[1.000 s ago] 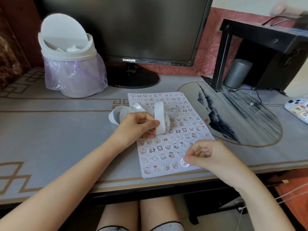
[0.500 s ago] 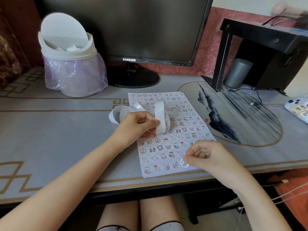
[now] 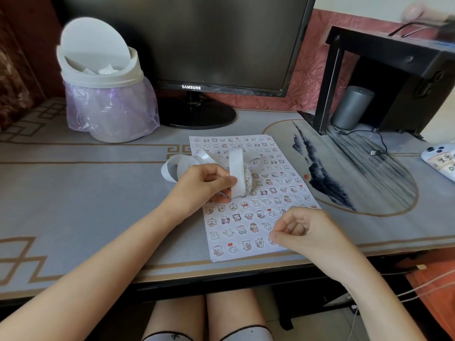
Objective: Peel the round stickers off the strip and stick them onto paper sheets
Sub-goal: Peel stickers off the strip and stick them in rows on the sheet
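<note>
From the head view, lower right of centre: my right hand (image 3: 301, 231) has dropped a touch toward the bottom row of the paper sheet (image 3: 248, 200); a second ago the round sticker (image 3: 271, 241) showed whole under my fingertips, now only a sliver peeks out at the sheet's lower right corner, so I reckon it is being pressed flat; thumb and forefinger are together on it, the other fingers curled in. Centre of frame: my left hand (image 3: 204, 184) has not budged; it is clamped on the white strip (image 3: 236, 172), which loops up and curls off toward the left over the sheet's upper half. The sheet looks nearly full; next comes another peel, I judge.
</note>
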